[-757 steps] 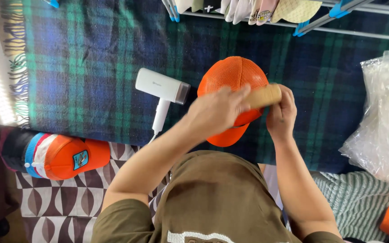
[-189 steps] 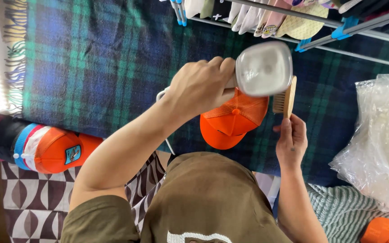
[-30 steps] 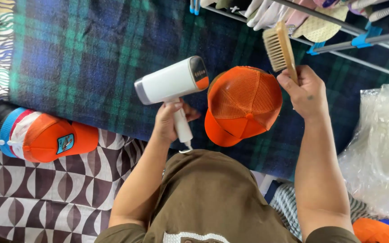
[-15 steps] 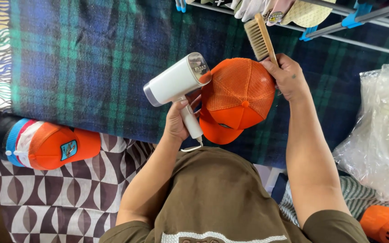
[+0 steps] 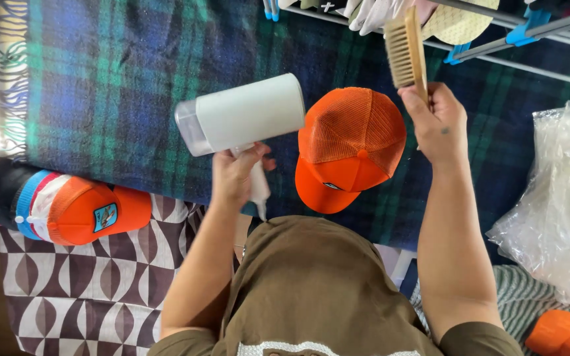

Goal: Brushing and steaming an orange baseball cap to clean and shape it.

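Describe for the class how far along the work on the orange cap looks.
Looks done: nothing can be confirmed; the orange mesh cap lies flat on the plaid blanket. In hand: the left hand holds a white hair dryer, the right hand a wooden brush, both lifted off the cap. Left: a stack of caps sits to the left, untouched.

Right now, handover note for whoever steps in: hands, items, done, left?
Left hand: gripping the white hair dryer by its handle, held above the plaid blanket.
Right hand: holding the wooden brush raised, bristles facing left.
Orange mesh cap: lying on the blanket between both hands, touched by neither.
Stacked caps lie at the left.
Done: both tools picked up.
Left: neither brush nor dryer is on the cap yet.
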